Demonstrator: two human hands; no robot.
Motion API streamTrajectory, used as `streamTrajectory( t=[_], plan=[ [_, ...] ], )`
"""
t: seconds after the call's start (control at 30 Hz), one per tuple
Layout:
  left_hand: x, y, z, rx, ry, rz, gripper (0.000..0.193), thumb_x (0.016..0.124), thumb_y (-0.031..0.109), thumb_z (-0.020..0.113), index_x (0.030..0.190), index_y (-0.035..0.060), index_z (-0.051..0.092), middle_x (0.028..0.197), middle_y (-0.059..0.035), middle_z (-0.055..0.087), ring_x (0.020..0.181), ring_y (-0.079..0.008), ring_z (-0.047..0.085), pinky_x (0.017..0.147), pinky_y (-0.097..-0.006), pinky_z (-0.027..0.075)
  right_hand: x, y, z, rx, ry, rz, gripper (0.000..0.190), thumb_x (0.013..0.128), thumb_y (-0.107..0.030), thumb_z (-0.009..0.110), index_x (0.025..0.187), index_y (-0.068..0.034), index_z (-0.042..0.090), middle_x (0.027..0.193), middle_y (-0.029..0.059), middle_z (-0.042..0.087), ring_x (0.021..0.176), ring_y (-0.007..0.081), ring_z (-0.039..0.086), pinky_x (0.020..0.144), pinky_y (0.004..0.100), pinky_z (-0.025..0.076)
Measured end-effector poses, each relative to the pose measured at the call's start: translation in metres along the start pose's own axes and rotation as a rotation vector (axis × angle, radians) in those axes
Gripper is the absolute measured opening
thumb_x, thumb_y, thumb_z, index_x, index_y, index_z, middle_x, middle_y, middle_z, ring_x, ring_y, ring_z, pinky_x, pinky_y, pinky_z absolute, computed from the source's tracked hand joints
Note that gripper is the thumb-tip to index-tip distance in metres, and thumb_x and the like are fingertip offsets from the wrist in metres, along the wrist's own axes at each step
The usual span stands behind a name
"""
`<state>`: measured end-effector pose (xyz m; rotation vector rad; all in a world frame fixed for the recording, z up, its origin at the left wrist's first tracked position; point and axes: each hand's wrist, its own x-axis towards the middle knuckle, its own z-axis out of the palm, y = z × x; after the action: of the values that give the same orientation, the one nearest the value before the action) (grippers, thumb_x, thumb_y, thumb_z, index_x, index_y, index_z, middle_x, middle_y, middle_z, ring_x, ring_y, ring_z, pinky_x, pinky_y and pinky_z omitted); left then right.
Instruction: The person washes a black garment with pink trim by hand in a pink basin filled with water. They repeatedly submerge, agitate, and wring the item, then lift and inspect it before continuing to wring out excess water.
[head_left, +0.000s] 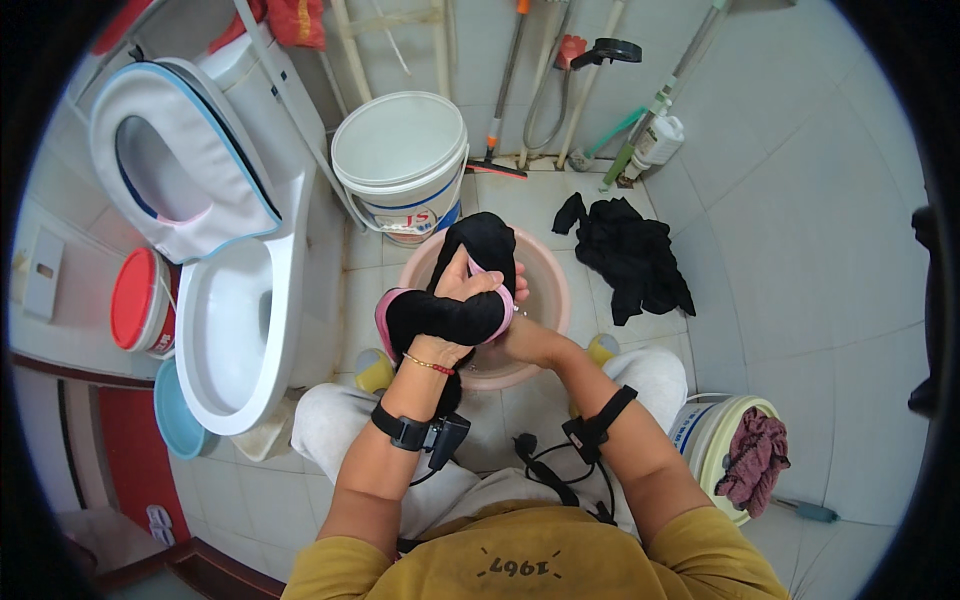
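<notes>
A black cloth garment with pink edging (442, 315) hangs in loops around my left hand (463, 281), above a pink plastic basin (559, 281) that holds some water. The thumb and fingers of my left hand pinch the pink edge. On the right of the cloth my right hand (517, 330) is against it, mostly hidden behind the fabric, with some fingertips showing beyond it. A crumpled black garment (630, 255) lies on the tiled floor to the right of the basin.
A white bucket (401, 142) stands behind the basin, beside a toilet (232, 322). A floor squeegee (496, 169) and a shower hose (544, 135) are by the back wall. At lower right, a bucket (712, 442) has a maroon cloth (754, 465) over its rim.
</notes>
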<state>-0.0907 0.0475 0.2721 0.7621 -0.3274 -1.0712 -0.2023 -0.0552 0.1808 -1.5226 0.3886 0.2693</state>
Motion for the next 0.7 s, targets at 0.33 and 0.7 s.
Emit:
streamTrajectory(
  t=[0.33, 0.7],
  plan=[
    [-0.01, 0.018, 0.002, -0.141, -0.11, -0.05, 0.05, 0.085, 0.0, 0.058, 0.134, 0.0018, 0.047, 0.111, -0.0156, 0.061, 0.094, -0.0245, 0.062, 0.068, -0.0347, 0.056, 0.035, 0.012, 0.009, 1.109, 0.054, 0.037, 0.034, 0.102, -0.053, 0.04, 0.112, -0.025, 0.058, 0.078, -0.0072, 0.059, 0.085, 0.0125, 0.062, 0.085, 0.0363, 0.051],
    [-0.001, 0.006, -0.003, 0.314, -0.022, -0.034, 0.035, 0.083, -0.003, 0.057, 0.118, 0.001, 0.053, 0.105, -0.0122, 0.064, 0.092, -0.0205, 0.064, 0.078, -0.0328, 0.055, -0.052, -0.12, -0.007, -0.785, 0.987, -0.375, 0.022, 0.085, -0.024, 0.063, 0.088, -0.002, 0.065, 0.078, 0.0178, 0.066, 0.076, 0.0387, 0.065, 0.072, 0.0459, 0.052]
  ],
)
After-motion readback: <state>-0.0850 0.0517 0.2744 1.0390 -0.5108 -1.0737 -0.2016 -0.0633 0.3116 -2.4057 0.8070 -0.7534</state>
